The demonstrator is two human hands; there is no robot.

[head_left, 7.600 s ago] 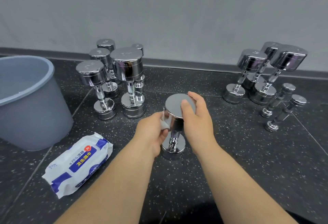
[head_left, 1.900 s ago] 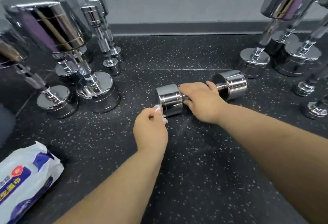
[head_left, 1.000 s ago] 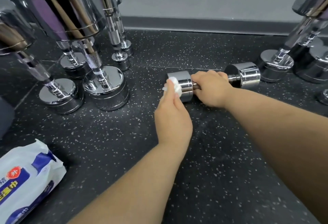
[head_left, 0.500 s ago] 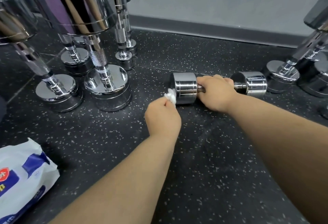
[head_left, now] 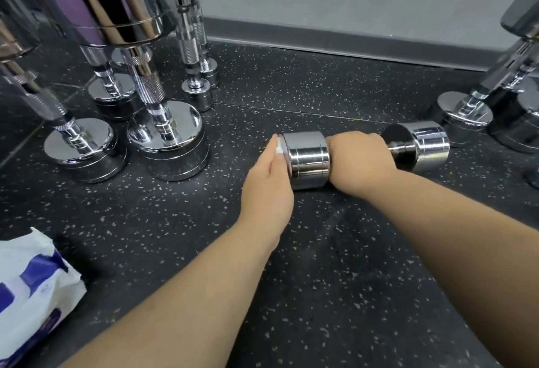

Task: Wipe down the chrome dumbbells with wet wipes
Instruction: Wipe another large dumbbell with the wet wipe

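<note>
dumbbell (head_left: 309, 160): lies on floor (head_left: 320, 251); axis left-right | right hand (head_left: 358, 160): curled round its handle (head_left: 399, 148) | left hand (head_left: 268, 186): straight fingers (head_left: 271, 154) press wipe (head_left: 279, 148) against left end face

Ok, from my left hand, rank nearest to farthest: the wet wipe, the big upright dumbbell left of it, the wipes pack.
1. Wet wipe: between left hand and lying dumbbell.
2. Upright dumbbell: leftward.
3. Wipes pack: bottom-left corner.

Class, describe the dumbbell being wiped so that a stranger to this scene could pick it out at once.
On the black speckled floor, chrome dumbbells stand on end in a left cluster and a right cluster. The dumbbell is in the gap between them, lying on its side instead.
</note>
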